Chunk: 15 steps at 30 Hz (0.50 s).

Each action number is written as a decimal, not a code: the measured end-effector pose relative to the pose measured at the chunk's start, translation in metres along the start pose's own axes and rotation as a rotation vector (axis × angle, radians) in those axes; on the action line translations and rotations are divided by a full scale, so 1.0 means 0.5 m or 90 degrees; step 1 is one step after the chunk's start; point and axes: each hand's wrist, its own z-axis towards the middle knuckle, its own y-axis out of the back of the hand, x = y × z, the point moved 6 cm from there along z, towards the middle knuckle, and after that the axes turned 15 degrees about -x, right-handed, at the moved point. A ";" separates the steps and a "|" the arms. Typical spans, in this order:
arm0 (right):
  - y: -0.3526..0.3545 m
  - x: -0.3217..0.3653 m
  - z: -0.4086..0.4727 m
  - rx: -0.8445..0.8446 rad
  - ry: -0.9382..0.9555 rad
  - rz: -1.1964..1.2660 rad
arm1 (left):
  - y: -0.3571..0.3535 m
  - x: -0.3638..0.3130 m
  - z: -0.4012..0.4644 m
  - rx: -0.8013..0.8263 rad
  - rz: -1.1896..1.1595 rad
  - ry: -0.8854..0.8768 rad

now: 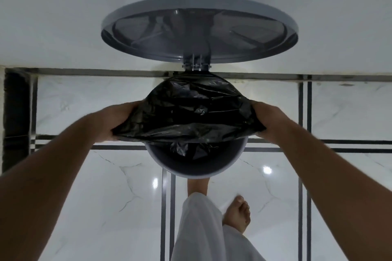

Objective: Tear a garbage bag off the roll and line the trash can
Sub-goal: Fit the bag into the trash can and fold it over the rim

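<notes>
A black garbage bag [191, 110] is spread over the top of a round grey trash can [197, 170], whose near rim shows bare below the bag's edge. Part of the bag hangs down inside the can. My left hand [118, 121] grips the bag's left edge and my right hand [267, 119] grips its right edge, both at rim height on either side of the can. The can's grey lid [199, 29] stands up open against the wall behind. No roll of bags is in view.
The can stands on a glossy white marble floor [106, 197] with dark inlay lines, close to a white wall [63, 17]. One bare foot [237, 214] is on the floor; the other [198, 186] is at the can's base, under a white trouser leg [201, 229].
</notes>
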 end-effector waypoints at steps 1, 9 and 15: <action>0.014 -0.012 -0.011 0.008 -0.003 0.010 | 0.001 0.017 -0.020 0.055 -0.015 0.040; 0.094 -0.141 -0.112 0.078 -0.094 0.080 | -0.008 0.141 -0.098 0.247 -0.304 0.115; 0.122 -0.211 -0.135 0.079 -0.126 0.129 | -0.038 0.205 -0.119 0.337 -0.243 0.130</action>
